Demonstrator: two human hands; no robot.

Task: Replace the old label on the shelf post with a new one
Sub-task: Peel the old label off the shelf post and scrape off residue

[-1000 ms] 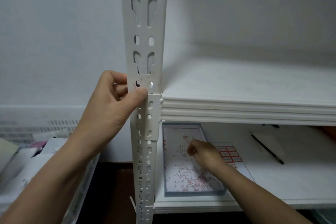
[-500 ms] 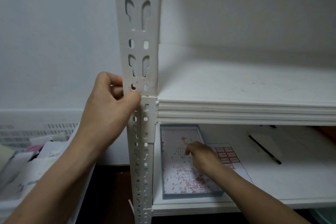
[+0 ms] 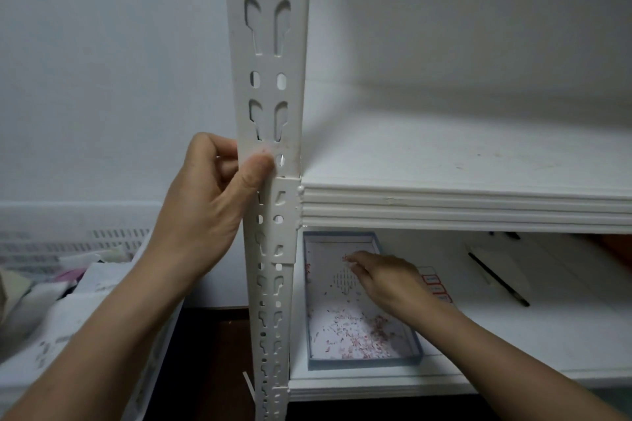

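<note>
The white slotted shelf post (image 3: 270, 44) stands upright in the middle. My left hand (image 3: 205, 208) grips it from the left, with the thumb pressed on the front face just above the shelf joint. Faint reddish label residue (image 3: 265, 151) shows above the thumb. On the lower shelf, my right hand (image 3: 386, 280) reaches over a blue-rimmed tray (image 3: 362, 364) strewn with red and white label scraps. Its fingertips point left, and I cannot tell whether they hold a scrap. A sheet of red-bordered labels (image 3: 432, 282) lies partly under that hand.
A black pen (image 3: 497, 278) lies on a white sheet on the lower shelf (image 3: 547, 335), to the right. The upper shelf board (image 3: 461, 161) is bare. At the left, a white slotted basket (image 3: 68, 215) holds loose papers (image 3: 51, 301).
My left thumb has slid up the post to the residue spot. My right hand has unfolded from a pinch and stretched its fingers left over the tray.
</note>
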